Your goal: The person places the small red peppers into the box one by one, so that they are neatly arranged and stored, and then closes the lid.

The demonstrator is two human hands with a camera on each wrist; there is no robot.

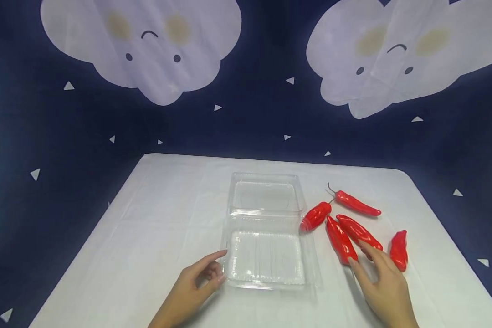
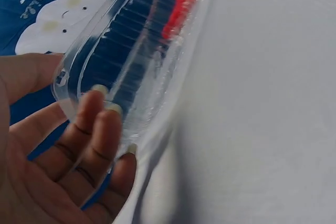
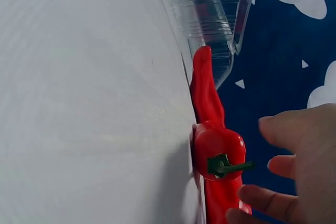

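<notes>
A clear plastic clamshell box point(image 1: 266, 284) lies unfolded on the white table, its lid point(image 1: 264, 175) toward the far side. My left hand point(image 1: 192, 284) is at the box's near left side, index fingertip and thumb by the rim. In the left wrist view its other fingers bend loosely beside the clear wall point(image 2: 131, 66). Right of the box lie several red peppers. My right hand point(image 1: 383, 282) reaches over the near ones, thumb by the end of one pepper point(image 1: 340, 241) and fingertips over another point(image 1: 356, 230). A green-stemmed pepper point(image 3: 218, 150) faces the parted right fingers.
One slim pepper point(image 1: 356, 203) with a long stem lies farthest back. Another pepper point(image 1: 316, 216) leans against the box's right edge. A short pepper point(image 1: 399, 250) sits right of my right hand. A dark blue cloth point(image 1: 262, 123) with cloud prints hangs behind the white table point(image 1: 156, 205).
</notes>
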